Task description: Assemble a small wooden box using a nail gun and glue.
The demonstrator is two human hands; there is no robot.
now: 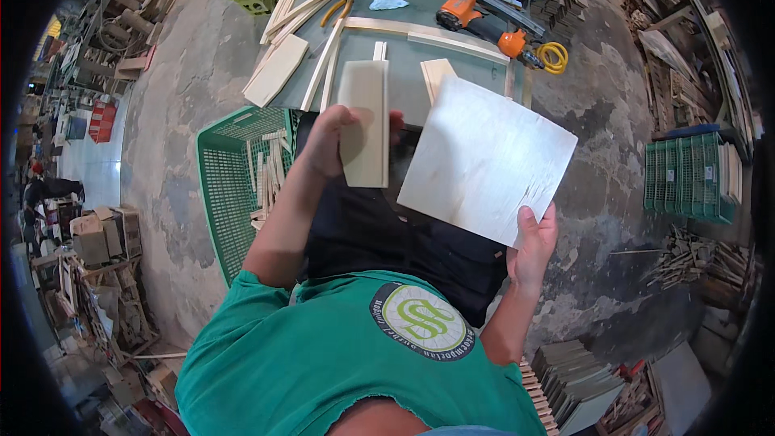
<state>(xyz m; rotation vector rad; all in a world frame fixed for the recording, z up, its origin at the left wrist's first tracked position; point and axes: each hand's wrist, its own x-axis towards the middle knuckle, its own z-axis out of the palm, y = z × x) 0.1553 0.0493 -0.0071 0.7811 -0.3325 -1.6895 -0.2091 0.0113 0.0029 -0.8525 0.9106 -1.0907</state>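
Note:
A narrow wooden board (365, 129) with a groove along its right edge stands upright in my left hand (329, 136). The thumb lies on its near face, and fingertips show past its right side. My right hand (534, 244) pinches the lower right corner of a square, pale plywood panel (488, 157), thumb on top. Panel and board are apart, both raised over my lap in front of the workbench (395, 85). Behind the panel, a small wood piece (436, 74) on the bench is partly hidden.
On the bench lie wooden strips (456, 45), pliers with orange handles (337, 11), a blue cloth (388, 2) and an orange nail gun (462, 12). A green basket (211, 194) holding wood sticks stands at my left. Another green crate (686, 178) stands far right.

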